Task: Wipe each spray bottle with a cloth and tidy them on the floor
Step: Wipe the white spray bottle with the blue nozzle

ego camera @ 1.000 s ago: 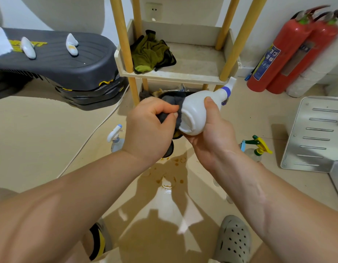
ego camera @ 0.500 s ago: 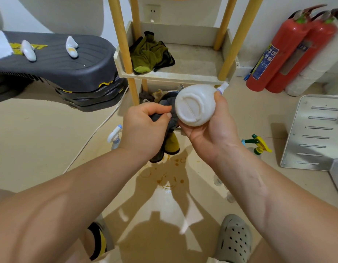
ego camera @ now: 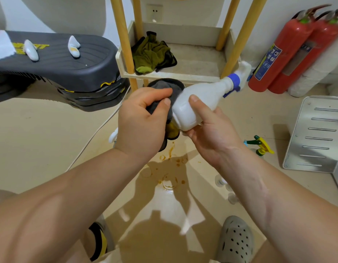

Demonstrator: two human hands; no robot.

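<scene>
My right hand [ego camera: 208, 130] grips a white spray bottle [ego camera: 204, 99] near its base, held on its side with the blue-collared nozzle pointing up and right. My left hand [ego camera: 143, 122] holds a dark grey cloth [ego camera: 160, 88] bunched against the bottle's left side; a yellow part of the cloth hangs below. A second spray bottle with a green and yellow trigger [ego camera: 260, 145] stands on the floor to the right. A white trigger of a third bottle [ego camera: 113, 136] peeks out behind my left wrist.
A wooden shelf [ego camera: 193, 74] with an olive cloth [ego camera: 153, 54] stands ahead. Stacked dark steppers [ego camera: 56, 59] lie left, two red fire extinguishers [ego camera: 289, 52] right, a metal panel [ego camera: 316, 133] far right. Brown stains [ego camera: 170, 168] mark the floor. My shoes [ego camera: 234, 242] are below.
The bottle, whose base faced me half a second ago, has turned back on its side with the nozzle up and right. My left hand keeps the cloth on it.
</scene>
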